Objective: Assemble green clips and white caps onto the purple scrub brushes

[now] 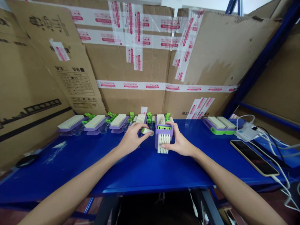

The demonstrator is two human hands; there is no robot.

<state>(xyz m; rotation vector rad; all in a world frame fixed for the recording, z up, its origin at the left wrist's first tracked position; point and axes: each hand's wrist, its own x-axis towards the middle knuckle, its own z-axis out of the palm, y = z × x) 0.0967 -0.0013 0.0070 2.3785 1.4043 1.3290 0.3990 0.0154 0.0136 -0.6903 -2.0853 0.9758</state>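
Observation:
My left hand [133, 137] pinches a small white cylinder with a green end [147, 131] between thumb and fingers, above the blue table. Just right of it, my right hand [179, 140] grips a purple scrubbing brush [157, 139] by its side, thumb against the white bristles [164, 144]. A green slotted part [164, 127] shows at the top of this brush. Behind both hands, more purple brushes lie bristles up in a row, one of them [118, 121] left of my left hand. Green clip-like parts [112, 116] and clear plastic pieces [103, 126] sit between them.
On the right lie a purple-and-green double brush [219, 125], a phone [254, 157], a white charger [248, 131] and loose cables. Taped cardboard [131, 68] walls the back of the blue table [136, 175]. A dark round object [27, 160] lies at the left.

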